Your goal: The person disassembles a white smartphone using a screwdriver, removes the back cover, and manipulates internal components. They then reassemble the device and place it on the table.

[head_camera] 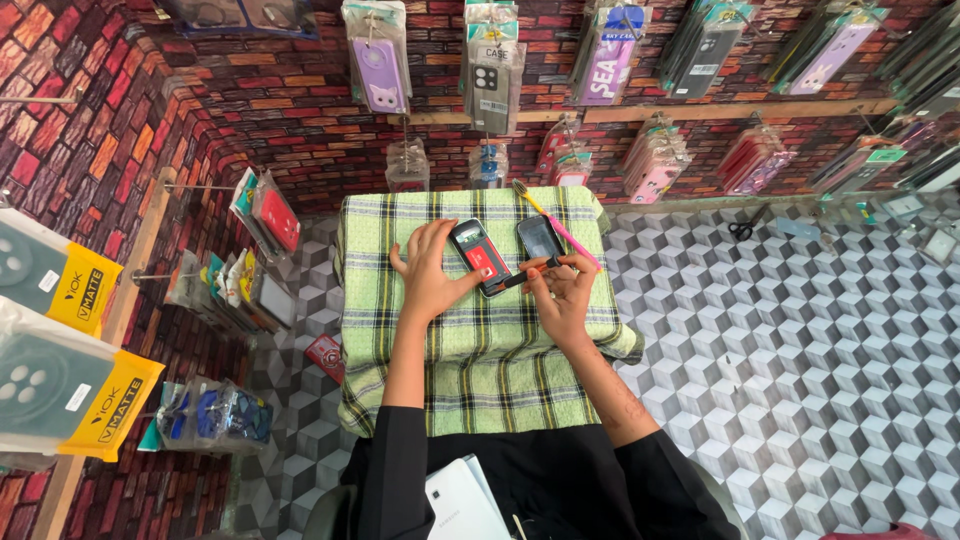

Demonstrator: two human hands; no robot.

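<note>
Two hands work on one phone [481, 257] that lies on the green checked cloth [380, 300] covering the small table. Your left hand [430, 275] rests spread and flat, its fingers pinning the phone's left edge. Your right hand [562, 290] is closed around a thin dark tool [512, 281] whose tip meets the phone's lower end. Risk: the tool may slip and scratch the phone if your left hand eases its pressure. The phone shows a dark body with a red panel, lying tilted. A second phone [540, 238] and a pink toothbrush [560, 228] lie just beside it.
</note>
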